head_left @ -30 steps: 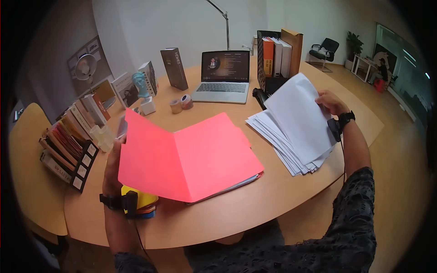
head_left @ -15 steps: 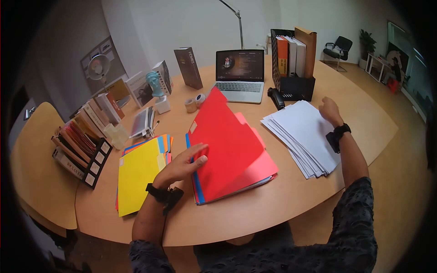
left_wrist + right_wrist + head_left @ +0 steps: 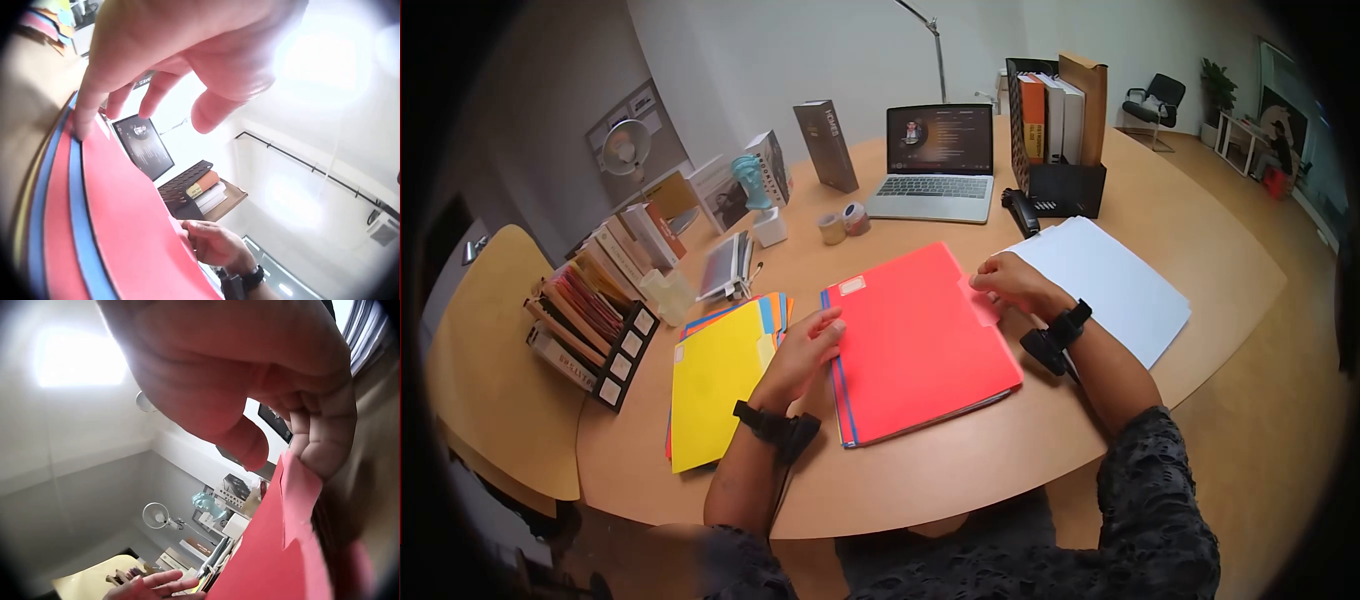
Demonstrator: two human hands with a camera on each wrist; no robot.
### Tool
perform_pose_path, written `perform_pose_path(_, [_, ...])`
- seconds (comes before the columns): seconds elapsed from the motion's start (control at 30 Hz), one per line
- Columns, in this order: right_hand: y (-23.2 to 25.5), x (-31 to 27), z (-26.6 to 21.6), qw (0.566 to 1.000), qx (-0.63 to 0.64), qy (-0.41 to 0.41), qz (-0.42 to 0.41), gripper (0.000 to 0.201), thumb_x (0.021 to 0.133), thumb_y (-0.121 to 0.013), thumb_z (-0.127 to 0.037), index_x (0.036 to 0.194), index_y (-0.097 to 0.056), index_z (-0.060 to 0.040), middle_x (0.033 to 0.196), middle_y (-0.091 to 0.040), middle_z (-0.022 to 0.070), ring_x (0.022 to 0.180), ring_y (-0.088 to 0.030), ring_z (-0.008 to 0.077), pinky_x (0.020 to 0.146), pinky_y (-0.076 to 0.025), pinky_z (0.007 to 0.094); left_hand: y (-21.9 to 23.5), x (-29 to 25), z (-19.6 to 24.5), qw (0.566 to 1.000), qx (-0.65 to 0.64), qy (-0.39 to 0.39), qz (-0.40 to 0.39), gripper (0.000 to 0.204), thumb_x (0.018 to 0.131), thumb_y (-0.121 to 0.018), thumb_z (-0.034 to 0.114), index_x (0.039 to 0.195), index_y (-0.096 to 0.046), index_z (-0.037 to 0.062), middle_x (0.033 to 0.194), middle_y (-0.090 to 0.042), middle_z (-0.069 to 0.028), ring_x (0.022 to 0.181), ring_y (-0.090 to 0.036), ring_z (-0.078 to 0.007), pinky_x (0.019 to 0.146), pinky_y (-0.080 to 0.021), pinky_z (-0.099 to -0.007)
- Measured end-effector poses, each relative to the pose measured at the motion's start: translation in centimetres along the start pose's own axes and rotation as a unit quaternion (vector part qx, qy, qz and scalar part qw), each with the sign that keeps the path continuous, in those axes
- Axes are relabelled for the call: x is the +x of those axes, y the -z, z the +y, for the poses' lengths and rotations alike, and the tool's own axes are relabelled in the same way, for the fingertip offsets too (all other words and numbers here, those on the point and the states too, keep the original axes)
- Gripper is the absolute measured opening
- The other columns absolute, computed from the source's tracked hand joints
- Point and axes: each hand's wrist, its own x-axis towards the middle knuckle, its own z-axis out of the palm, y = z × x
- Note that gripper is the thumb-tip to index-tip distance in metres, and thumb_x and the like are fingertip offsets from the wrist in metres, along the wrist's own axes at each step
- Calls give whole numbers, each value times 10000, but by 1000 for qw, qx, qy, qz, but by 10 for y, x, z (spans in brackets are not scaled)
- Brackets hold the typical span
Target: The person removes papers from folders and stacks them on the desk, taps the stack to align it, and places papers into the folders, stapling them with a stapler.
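A red file folder (image 3: 920,340) lies closed on top of a stack of folders, with blue and red edges (image 3: 75,206) showing along its left side. My left hand (image 3: 800,355) is at that left side, its fingertips on the folder edges and its thumb raised clear. At the opposite side, my right hand (image 3: 1020,285) has its fingers against the folder's pink tab (image 3: 297,494), while the thumb stands apart above it. White papers (image 3: 1105,285) lie in a pile just right of this hand.
Left of the red folder is a stack topped by a yellow folder (image 3: 715,390). Behind stand tape rolls (image 3: 832,228), a laptop (image 3: 935,165), a phone handset (image 3: 1020,212) and a black book holder (image 3: 1055,190). Another file rack (image 3: 625,360) stands far left.
The red folder, open a second ago, has been folded closed by my left hand. My right hand has left the white papers and moved left to the folder's right edge.
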Motion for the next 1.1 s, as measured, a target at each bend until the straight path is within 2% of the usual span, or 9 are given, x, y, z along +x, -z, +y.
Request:
perform_pose_path(0.13, [1,-1,-5,998,4,29,-49,160,914,-587,-90,975,-615,55,857,-639,106,726,-659,180,613,-551,321,5,9,-5,991,-124,33,23,602,946,-639,325,1414,-420,17,1229,-554,-77,1086,-556,-173,923,-467,-366])
perform_pose_path(0.2, [-6,-5,-12,956,285,52,-50,130,923,-544,-47,994,-606,41,914,-642,101,782,-657,166,670,-553,318,10,10,-7,991,-122,38,51,593,942,-641,324,1402,-424,18,1214,-553,-74,1061,-564,-167,899,-478,-363])
perform_pose_path(0.3, [-11,-19,-31,917,385,75,-75,157,936,-507,-31,1054,-586,37,968,-637,99,833,-659,168,720,-557,316,16,2,5,985,-157,61,38,430,948,-620,267,1281,-514,17,1149,-612,-54,958,-630,-181,838,-518,-333])
perform_pose_path(0.43, [-23,-29,-45,900,418,87,-82,171,947,-515,-61,1089,-565,21,998,-618,86,857,-659,158,731,-562,308,18,3,4,966,-253,48,14,305,962,-571,172,1215,-551,2,1101,-652,-70,958,-650,-183,849,-537,-339])
perform_pose_path(0.53, [-25,-32,-42,932,336,103,-94,166,945,-538,-99,1076,-561,0,978,-603,80,852,-663,167,714,-567,301,46,-8,11,964,-265,-10,15,261,945,-555,84,1191,-567,-1,1097,-662,-86,971,-653,-176,883,-547,-353])
perform_pose_path(0.8, [4,-20,-10,955,292,-2,-42,124,938,-559,-93,1048,-534,-42,910,-589,61,825,-648,170,697,-562,283,222,-67,-41,973,-157,25,167,209,985,-500,92,1140,-596,-10,1039,-676,-84,932,-666,-187,842,-557,-332])
perform_pose_path(0.97, [9,-14,2,945,326,-15,-18,173,922,-580,-75,1077,-524,-23,920,-576,71,855,-616,184,757,-564,334,261,-101,-61,963,-115,88,226,214,987,-508,117,1112,-616,-18,1031,-674,-90,915,-666,-188,814,-539,-319])
perform_pose_path(1.03, [8,-13,3,941,336,-24,-22,189,928,-581,-85,1092,-520,-15,924,-575,76,878,-607,197,769,-565,359,281,-99,-73,934,138,163,287,290,964,-560,170,1136,-616,-56,1042,-674,-102,934,-661,-199,829,-520,-309])
perform_pose_path(1.1, [7,-14,0,937,346,-32,-25,205,934,-581,-94,1108,-517,-7,928,-574,81,902,-598,211,781,-565,385,290,-87,-84,900,270,110,323,338,950,-583,190,1163,-606,-72,1075,-672,-125,972,-656,-214,851,-511,-316])
